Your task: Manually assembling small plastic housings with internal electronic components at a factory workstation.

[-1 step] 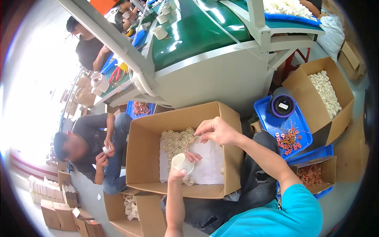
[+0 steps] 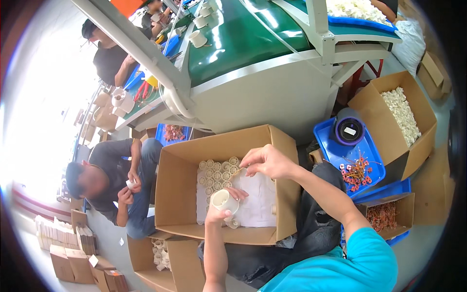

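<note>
My left hand (image 2: pixel 220 214) is closed around a white cup-shaped plastic part (image 2: pixel 226 204), holding it over the near side of an open cardboard box (image 2: pixel 180 204). The cup's mouth faces up and part of its inside shows. Above and to the right of it, my right hand (image 2: pixel 266 161) is pinched on a thin yellowish-brown wire (image 2: pixel 237 172); where the wire ends is too small to make out. Beneath both hands, several round white plastic parts (image 2: pixel 214 170) stand in rows at the left of the box, next to a white sheet (image 2: pixel 257 202).
A blue tray (image 2: pixel 370 151) at right holds red-ended wires (image 2: pixel 356 173) and a dark round device (image 2: pixel 348 129). Behind it stands a carton of small white parts (image 2: pixel 400 114). A green conveyor (image 2: pixel 243 48) runs beyond. At left a seated co-worker (image 2: pixel 114 170) handles a small white part.
The cup in my left hand has tilted slightly, so more of its inside shows. My right hand stays in place.
</note>
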The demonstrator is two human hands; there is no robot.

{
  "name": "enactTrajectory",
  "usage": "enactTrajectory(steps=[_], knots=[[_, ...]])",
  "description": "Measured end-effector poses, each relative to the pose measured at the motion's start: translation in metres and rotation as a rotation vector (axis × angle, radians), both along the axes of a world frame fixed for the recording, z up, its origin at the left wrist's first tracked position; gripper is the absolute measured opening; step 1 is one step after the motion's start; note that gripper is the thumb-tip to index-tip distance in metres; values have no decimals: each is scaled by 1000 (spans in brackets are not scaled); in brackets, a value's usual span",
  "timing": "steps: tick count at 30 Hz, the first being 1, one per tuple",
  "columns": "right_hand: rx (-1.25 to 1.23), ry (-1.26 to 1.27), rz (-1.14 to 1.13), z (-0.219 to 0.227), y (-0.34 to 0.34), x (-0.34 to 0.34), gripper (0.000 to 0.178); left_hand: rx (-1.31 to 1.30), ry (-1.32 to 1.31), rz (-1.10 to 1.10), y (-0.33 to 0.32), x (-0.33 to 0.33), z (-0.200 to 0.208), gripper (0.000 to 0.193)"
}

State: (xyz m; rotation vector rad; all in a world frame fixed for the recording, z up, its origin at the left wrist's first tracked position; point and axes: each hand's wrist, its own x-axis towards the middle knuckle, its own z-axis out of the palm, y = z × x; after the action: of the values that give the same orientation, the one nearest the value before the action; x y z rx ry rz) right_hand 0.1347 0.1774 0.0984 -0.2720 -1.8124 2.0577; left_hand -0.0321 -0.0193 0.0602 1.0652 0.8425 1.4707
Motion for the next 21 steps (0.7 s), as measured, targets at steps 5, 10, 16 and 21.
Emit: enactTrajectory(steps=[5, 10, 16, 21], knots=[[195, -40, -148, -17, -2, 0, 21, -124, 851, 386, -7, -11, 22, 46], [303, 11, -132, -32, -7, 3, 22, -63, 1019, 368, 16, 10, 28, 41], [333, 31, -252, -33, -13, 3, 21, -363, 946, 210, 16, 23, 13, 38], [197, 43, -286, -41, -21, -2, 21, -274, 1166, 189, 22, 43, 1, 40]])
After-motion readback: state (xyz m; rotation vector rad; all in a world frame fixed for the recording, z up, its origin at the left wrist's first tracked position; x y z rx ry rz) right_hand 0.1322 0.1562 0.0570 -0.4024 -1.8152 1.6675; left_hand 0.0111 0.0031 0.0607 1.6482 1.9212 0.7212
